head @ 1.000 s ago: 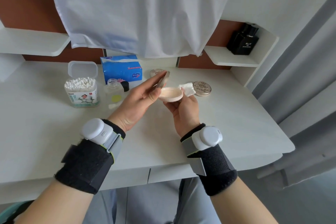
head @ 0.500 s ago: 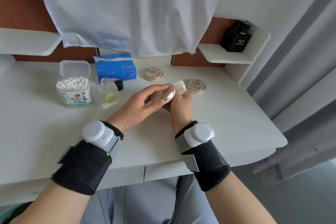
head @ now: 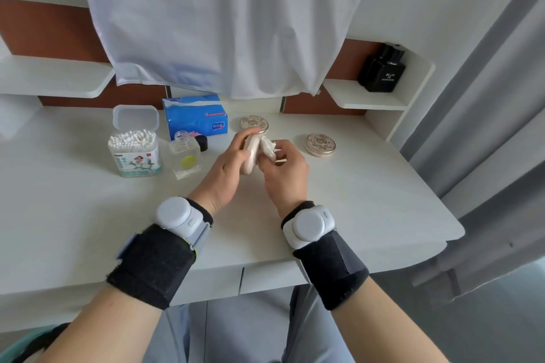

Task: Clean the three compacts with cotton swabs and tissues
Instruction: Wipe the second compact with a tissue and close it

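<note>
My left hand (head: 227, 165) grips a closed gold compact (head: 251, 153) on its edge above the middle of the desk. My right hand (head: 284, 171) pinches a crumpled white tissue (head: 269, 147) against the compact's side. A second gold compact (head: 253, 123) lies flat just behind my hands, partly hidden by my fingers. The third gold compact (head: 320, 144) lies flat to the right. An open tub of cotton swabs (head: 134, 153) stands at the left, and a blue tissue pack (head: 196, 116) sits behind it.
A small open glass bottle (head: 185, 158) with its black cap (head: 202, 143) beside it stands between the swabs and my left hand. A black perfume bottle (head: 382, 69) sits on the right shelf. A white cloth (head: 221, 18) hangs over the back; a grey curtain (head: 483, 103) is right.
The compact was open in my hands; the lid has been closed, and I have turned it on edge. The tissue in my right hand now presses against its side.
</note>
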A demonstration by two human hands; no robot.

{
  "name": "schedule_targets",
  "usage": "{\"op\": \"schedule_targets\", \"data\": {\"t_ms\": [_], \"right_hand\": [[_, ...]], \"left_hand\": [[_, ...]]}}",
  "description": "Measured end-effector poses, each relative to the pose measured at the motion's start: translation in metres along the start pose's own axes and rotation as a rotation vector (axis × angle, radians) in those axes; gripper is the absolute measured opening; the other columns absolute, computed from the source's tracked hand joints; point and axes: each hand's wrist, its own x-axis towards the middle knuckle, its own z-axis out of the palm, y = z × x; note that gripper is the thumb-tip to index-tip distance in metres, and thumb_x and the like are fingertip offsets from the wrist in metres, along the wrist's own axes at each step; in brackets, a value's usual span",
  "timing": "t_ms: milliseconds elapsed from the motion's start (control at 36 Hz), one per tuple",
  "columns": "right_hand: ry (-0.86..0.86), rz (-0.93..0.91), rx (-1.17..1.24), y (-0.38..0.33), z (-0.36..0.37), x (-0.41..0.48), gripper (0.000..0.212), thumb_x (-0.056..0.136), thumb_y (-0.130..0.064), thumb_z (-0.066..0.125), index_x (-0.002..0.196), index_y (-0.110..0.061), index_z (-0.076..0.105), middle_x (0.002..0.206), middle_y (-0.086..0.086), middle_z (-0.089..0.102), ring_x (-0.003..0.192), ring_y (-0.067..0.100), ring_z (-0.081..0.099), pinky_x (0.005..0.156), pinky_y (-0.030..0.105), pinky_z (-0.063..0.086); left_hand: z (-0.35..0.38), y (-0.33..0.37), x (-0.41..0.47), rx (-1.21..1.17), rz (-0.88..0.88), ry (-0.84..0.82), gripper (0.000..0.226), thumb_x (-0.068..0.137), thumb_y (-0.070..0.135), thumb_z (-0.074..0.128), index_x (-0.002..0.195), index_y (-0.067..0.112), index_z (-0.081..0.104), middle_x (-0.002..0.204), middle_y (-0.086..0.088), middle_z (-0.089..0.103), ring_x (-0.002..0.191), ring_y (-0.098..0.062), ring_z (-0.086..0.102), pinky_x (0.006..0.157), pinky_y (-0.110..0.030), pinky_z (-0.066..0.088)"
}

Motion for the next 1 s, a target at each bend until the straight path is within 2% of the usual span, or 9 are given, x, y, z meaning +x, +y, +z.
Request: {"op": "schedule_targets", "data": {"t_ms": [139,250,333,417,556,667,806,917,1000], "right_hand": [[-0.015,-0.111,-0.093,-0.005,0.003,-0.011,0.014,0.078,-0.010,0.066,0.091,-0.015,0.069,0.072,-0.004,0.060,0.065,0.015,0.055,0.064,0.024,0.042],[-0.072,-0.196,-0.029,-0.011,0.006,-0.027,0.023,0.077,-0.027,0.059,0.096,-0.015,0.064,0.084,-0.001,0.066,0.069,0.020,0.065,0.067,0.038,0.055],[-0.053,-0.237,0.024,-0.013,0.006,-0.028,0.011,0.084,-0.021,0.059,0.095,-0.019,0.062,0.078,-0.006,0.065,0.066,0.019,0.065,0.065,0.046,0.055],[-0.043,-0.270,0.041,-0.017,0.004,-0.021,0.016,0.087,-0.013,0.058,0.100,-0.021,0.064,0.074,-0.005,0.067,0.065,0.017,0.065,0.065,0.045,0.055],[-0.048,-0.125,-0.026,-0.017,0.002,0.002,0.012,0.087,-0.017,0.059,0.097,-0.022,0.065,0.069,0.002,0.069,0.062,0.022,0.065,0.068,0.045,0.055],[-0.138,-0.034,-0.094,-0.006,0.007,0.000,0.007,0.084,-0.014,0.058,0.085,-0.021,0.060,0.064,0.002,0.069,0.061,0.025,0.066,0.069,0.046,0.055],[-0.281,-0.014,0.092,-0.009,0.004,-0.017,0.006,0.084,-0.003,0.056,0.082,-0.008,0.054,0.068,0.012,0.067,0.051,0.020,0.062,0.051,0.026,0.052],[-0.280,-0.064,0.207,-0.009,0.003,-0.014,0.002,0.085,-0.003,0.057,0.084,-0.003,0.055,0.070,0.018,0.065,0.052,0.023,0.061,0.052,0.031,0.051],[-0.226,-0.103,0.285,-0.010,0.001,-0.006,0.004,0.087,-0.009,0.057,0.086,-0.005,0.057,0.071,0.019,0.064,0.057,0.026,0.060,0.053,0.032,0.050]], "left_hand": [[-0.002,-0.001,0.004,-0.175,-0.042,0.074,0.043,0.079,0.023,0.032,0.112,0.039,0.056,0.124,-0.006,0.054,0.118,-0.019,0.051,0.101,-0.039,0.041],[0.001,0.001,0.006,-0.231,-0.067,0.110,0.040,0.076,0.023,0.034,0.109,0.032,0.055,0.105,-0.001,0.057,0.102,-0.015,0.055,0.090,-0.031,0.045],[0.004,0.002,0.006,-0.257,-0.056,0.100,0.038,0.076,0.024,0.033,0.106,0.029,0.055,0.096,-0.001,0.058,0.094,-0.015,0.054,0.082,-0.029,0.044],[0.005,0.004,0.006,-0.282,-0.056,0.058,0.041,0.073,0.020,0.032,0.105,0.027,0.057,0.095,-0.010,0.052,0.092,-0.019,0.047,0.078,-0.026,0.042],[0.002,0.000,0.007,-0.242,-0.031,0.095,0.046,0.078,0.022,0.031,0.118,0.024,0.054,0.117,0.004,0.060,0.103,-0.006,0.058,0.088,-0.027,0.047],[0.000,0.000,0.008,-0.249,-0.021,0.157,0.045,0.075,0.022,0.031,0.114,0.026,0.053,0.116,-0.004,0.054,0.105,-0.012,0.054,0.086,-0.028,0.044],[-0.003,-0.002,0.008,-0.231,-0.028,0.173,0.043,0.075,0.024,0.032,0.107,0.040,0.057,0.117,-0.011,0.054,0.111,-0.016,0.054,0.088,-0.031,0.047],[0.001,0.001,0.010,-0.162,-0.021,0.171,0.046,0.074,0.023,0.031,0.113,0.034,0.053,0.103,-0.002,0.056,0.093,-0.008,0.055,0.072,-0.019,0.048],[0.002,-0.002,0.009,-0.091,-0.029,0.105,0.047,0.081,0.025,0.029,0.124,0.026,0.049,0.111,-0.001,0.057,0.099,-0.009,0.055,0.081,-0.021,0.048]]}}
